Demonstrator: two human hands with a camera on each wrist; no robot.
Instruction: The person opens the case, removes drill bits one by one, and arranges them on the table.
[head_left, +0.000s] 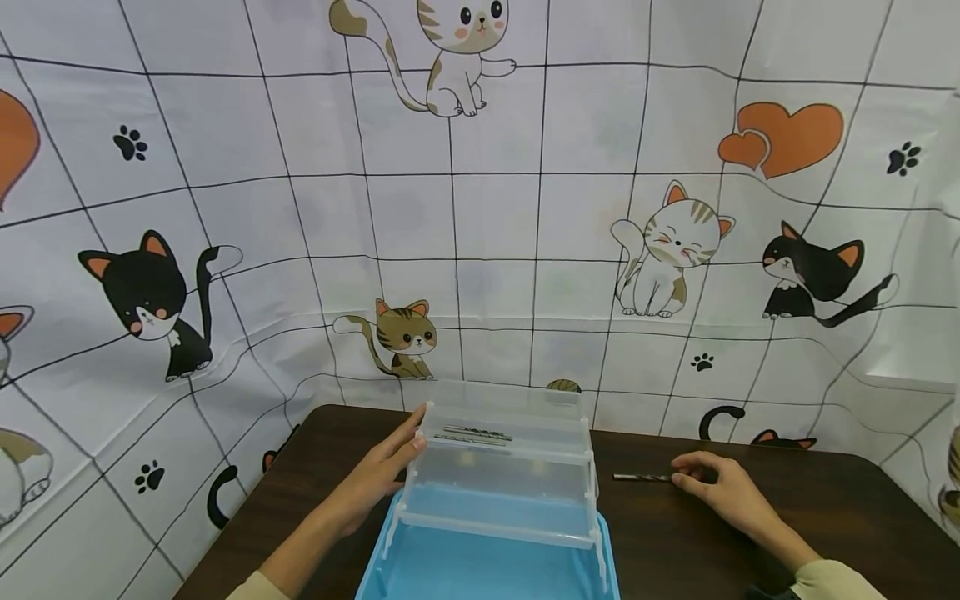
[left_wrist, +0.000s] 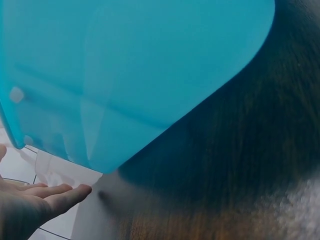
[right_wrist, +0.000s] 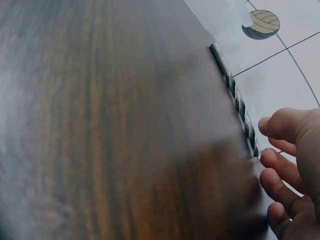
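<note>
My left hand (head_left: 375, 477) reaches to the left side of a clear plastic tray (head_left: 510, 504) that stands raised in tiers over a blue box (head_left: 480, 562). Its fingertips are right at the tray's upper edge. In the left wrist view, the fingers (left_wrist: 65, 197) stretch out below the box wall. Several drill bits (head_left: 476, 435) lie in the upper tier. On the right, a single drill bit (head_left: 641, 477) lies on the table. My right hand (head_left: 716, 483) is at its right end, loosely bent. In the right wrist view, thumb and fingers stand apart beside the drill bit's fluted tip (right_wrist: 252, 145).
The dark wooden table (head_left: 645, 533) carries the box at its front middle. Behind and at both sides hangs a white sheet (head_left: 495, 217) with black grid lines and cartoon cats. A dark object (head_left: 772, 593) shows near the right sleeve.
</note>
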